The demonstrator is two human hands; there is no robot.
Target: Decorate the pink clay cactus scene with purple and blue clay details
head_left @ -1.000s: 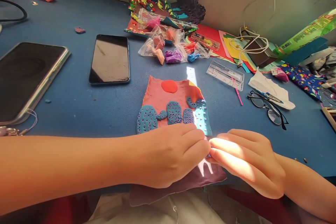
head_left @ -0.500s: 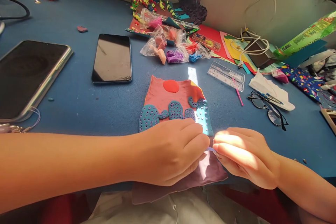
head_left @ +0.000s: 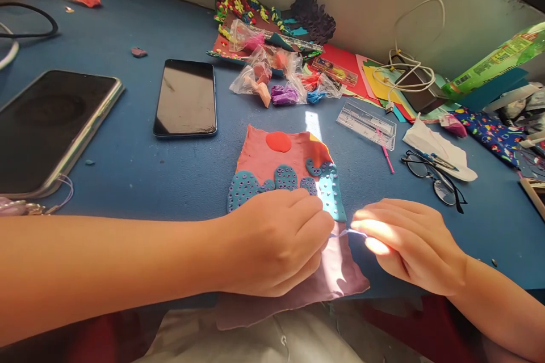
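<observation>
Okay, cased phone (head_left: 59, 136): flat on the blue table (head_left: 183, 181), well left of the clay picture (head_left: 263, 153).
Dark phone (head_left: 186, 99): also flat, up and left of the clay picture, nearer to it than the cased one.
Left hand (head_left: 276, 244): over the lower half of the clay picture, fingers curled in and, as far as I can see, pinching one end of a lilac strand (head_left: 356, 232). Thumb's hidden, so can't tell exactly how it grips.
Clay picture: right in front of the person, with a red disc (head_left: 278, 142) near its top and dotted teal cactus shapes (head_left: 286, 178) across the middle, partly covered by the left hand.
Lilac strand: strung between both hands at the clay picture's right edge. Can't tell if it touches the sheet, or if it's one whole piece.
Strand step: looks like drawing out or parting a thin bit of clay, imo. Next move probably calls for a gentle pinch and a slow, even pull, since something that skinny could snap.
Right hand (head_left: 415, 247): just right of the clay picture, fingers pressed together, thumb and forefinger pinching the strand's other end.
Glasses (head_left: 440, 181): right of the clay picture, beyond the right hand.
</observation>
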